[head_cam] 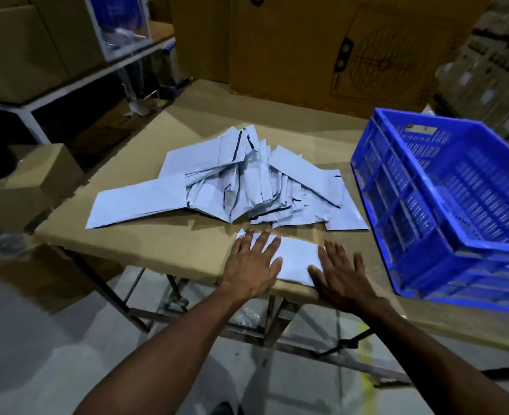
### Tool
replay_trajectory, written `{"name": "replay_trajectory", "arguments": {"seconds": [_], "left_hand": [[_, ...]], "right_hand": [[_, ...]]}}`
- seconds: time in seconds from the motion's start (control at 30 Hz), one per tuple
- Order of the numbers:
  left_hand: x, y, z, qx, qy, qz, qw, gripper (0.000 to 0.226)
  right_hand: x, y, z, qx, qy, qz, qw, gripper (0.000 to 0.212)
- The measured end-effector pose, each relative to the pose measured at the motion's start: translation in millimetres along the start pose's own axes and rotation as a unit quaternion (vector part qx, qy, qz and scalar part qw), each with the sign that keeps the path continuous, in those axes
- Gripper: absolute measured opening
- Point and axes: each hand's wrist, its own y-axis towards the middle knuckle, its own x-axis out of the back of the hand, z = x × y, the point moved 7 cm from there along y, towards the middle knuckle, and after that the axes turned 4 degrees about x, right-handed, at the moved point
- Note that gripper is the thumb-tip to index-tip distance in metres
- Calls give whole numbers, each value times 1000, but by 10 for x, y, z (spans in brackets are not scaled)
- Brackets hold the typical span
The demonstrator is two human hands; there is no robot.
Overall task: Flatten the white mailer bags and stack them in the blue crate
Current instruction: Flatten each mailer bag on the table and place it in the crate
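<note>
1. Both palms are down flat, fingers straight: left hand (251, 262) on the left end of a single bag (295, 259), right hand (338, 274) on its right end. Nothing is gripped.
2. The bag lies at the table's (169, 250) near edge, long axis running left to right between the hands.
3. Just beyond, the pile (226, 187) waits, crumpled.
4. The crate (444, 205) stands to the right, so the right hand is nearer for the drop.
</note>
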Motion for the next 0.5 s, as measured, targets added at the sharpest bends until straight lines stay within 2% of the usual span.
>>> {"name": "replay_trajectory", "arguments": {"seconds": [0.1,0.17,0.23,0.4,0.5], "left_hand": [[-33,1,-15,2,14,7,1000,73],[-38,6,-4,2,16,14,1000,74],[-44,4,14,3,18,18,1000,75],[-11,-140,108,27,1,9,1000,77],[8,-177,186,34,-1,16,999,74]], "right_hand": [[184,95,255,23,13,-46,999,87],[199,179,499,76,55,-52,994,100],[96,222,592,96,70,-17,993,110],[16,136,292,77,22,-31,996,87],[-44,127,162,45,25,-18,999,86]]}}
